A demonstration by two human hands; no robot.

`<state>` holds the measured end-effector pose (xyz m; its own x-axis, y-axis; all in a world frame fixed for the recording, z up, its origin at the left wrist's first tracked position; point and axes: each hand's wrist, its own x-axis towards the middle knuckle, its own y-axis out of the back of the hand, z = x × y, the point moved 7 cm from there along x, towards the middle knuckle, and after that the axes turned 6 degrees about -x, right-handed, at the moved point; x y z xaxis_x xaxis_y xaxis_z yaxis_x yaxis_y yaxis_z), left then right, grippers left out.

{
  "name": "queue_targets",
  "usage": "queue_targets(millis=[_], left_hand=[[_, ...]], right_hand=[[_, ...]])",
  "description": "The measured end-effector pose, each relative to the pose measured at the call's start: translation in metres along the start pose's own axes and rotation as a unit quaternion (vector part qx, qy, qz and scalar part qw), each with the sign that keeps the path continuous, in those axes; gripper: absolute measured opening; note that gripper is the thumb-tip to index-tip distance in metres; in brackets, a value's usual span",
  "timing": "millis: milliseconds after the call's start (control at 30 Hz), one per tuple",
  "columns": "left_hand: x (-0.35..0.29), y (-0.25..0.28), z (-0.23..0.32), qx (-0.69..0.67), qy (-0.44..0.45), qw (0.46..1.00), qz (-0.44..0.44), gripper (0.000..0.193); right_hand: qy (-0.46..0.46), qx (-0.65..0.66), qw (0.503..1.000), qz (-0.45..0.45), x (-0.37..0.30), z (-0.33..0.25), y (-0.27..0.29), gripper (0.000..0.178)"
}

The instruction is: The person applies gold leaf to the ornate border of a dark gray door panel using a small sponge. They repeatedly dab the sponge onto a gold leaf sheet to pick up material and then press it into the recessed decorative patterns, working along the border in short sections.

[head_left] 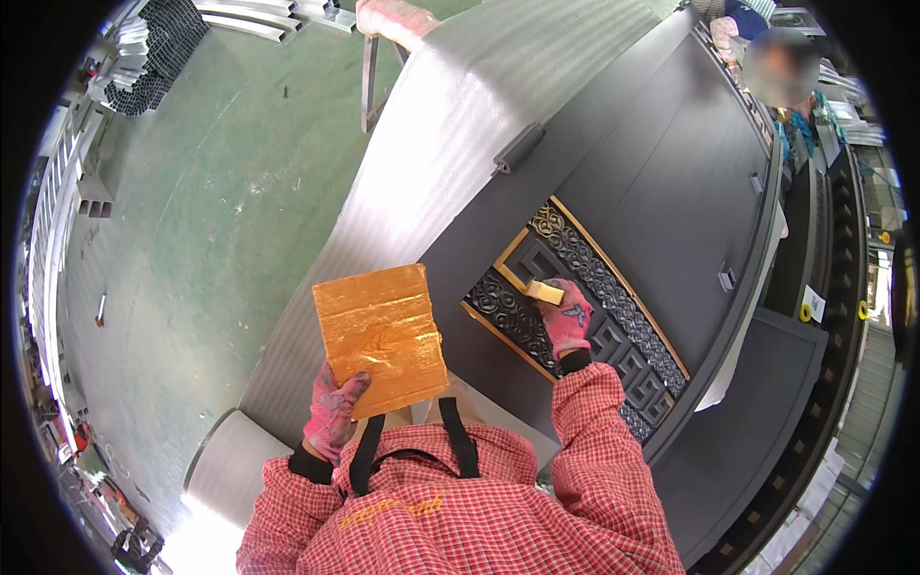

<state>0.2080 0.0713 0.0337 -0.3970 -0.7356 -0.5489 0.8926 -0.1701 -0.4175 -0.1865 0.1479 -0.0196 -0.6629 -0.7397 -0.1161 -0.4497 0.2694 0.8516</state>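
Observation:
My left hand (335,407), in a pink glove, grips the lower left corner of a flat square board (381,335) covered in shiny gold. The thumb lies on top of it. In my right hand (567,321), also gloved in pink, is a small pale-yellow sponge block (545,291), held over the ornamental panel. That carved panel (613,340) is dark, with scrolls and a key pattern. Gold runs along its long edges and round part of the key pattern near the sponge. The panel is set in a large dark grey door (661,163). Whether the sponge touches it I cannot tell.
White foam sheeting (412,144) lies under the door, with a roll of it (235,455) at lower left. A dark cylindrical piece (520,147) sits at the door's edge. Another person (743,24) is at the far right end. Metal tubes (158,57) are stacked at far left.

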Motion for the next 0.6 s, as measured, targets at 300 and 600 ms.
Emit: queue_targets(millis=[300,600], left_hand=[[-0.002,-0.007,-0.001,-0.008,0.016,1.0,0.002,0.046],[-0.006,-0.01,-0.001,-0.027,0.032,0.999,0.021,0.048]], right_hand=[[0.097,0.023,0.994,-0.033,0.008,-0.027,-0.011,0.026],[0.174,0.009,0.984,-0.03,0.01,-0.019,0.005,0.029]])
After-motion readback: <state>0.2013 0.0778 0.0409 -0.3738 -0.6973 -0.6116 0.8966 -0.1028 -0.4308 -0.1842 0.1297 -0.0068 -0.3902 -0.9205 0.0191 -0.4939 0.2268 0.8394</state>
